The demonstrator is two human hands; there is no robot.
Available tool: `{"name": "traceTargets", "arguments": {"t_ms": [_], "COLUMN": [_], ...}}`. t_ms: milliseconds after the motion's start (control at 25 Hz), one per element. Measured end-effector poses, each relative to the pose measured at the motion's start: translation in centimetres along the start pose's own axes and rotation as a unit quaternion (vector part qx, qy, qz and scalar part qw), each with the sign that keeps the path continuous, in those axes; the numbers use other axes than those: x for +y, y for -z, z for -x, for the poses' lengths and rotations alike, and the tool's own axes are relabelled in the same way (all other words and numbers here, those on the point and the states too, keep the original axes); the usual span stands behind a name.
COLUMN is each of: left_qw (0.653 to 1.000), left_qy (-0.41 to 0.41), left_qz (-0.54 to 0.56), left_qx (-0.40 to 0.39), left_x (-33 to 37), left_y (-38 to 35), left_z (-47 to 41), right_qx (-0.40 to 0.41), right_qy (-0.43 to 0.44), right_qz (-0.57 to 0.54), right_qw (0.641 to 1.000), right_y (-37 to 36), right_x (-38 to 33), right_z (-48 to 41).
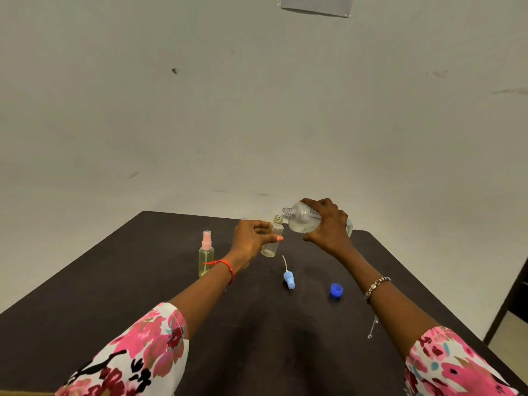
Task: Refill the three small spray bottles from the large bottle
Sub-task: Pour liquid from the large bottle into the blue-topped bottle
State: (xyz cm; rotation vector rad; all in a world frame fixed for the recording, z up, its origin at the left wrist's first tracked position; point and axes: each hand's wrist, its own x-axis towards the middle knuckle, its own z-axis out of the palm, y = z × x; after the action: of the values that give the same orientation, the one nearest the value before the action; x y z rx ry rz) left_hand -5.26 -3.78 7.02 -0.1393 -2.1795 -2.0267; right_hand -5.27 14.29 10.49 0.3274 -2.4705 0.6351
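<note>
Two hands are busy over the dark table (pixel 143 281). Your left hand (pixel 251 241) grips an uncapped small bottle (pixel 273 238) upright, just above the tabletop. Your right hand (pixel 328 224) wraps around the large bottle (pixel 303 220), tipped on its side with its open mouth just beside and slightly above the small bottle's neck. A pink-capped spray bottle (pixel 206 254) stands to the left, apart from your hands. The blue sprayer (pixel 288 278) with its tube lies nearer you, and a blue cap (pixel 336 290) sits to its right.
</note>
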Motion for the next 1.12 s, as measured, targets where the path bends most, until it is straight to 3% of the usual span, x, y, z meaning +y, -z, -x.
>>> {"name": "traceTargets", "arguments": {"t_ms": [1120], "left_qw": [1.000], "left_qy": [-0.010], "left_qz": [0.007], "left_qx": [0.001], "left_x": [-0.01], "left_y": [-0.14], "left_z": [0.72], "right_qx": [-0.005], "right_qy": [0.044], "right_qz": [0.052], "right_qw": [0.998], "right_y": [0.87], "right_x": [-0.41], "right_z": [-0.08]}}
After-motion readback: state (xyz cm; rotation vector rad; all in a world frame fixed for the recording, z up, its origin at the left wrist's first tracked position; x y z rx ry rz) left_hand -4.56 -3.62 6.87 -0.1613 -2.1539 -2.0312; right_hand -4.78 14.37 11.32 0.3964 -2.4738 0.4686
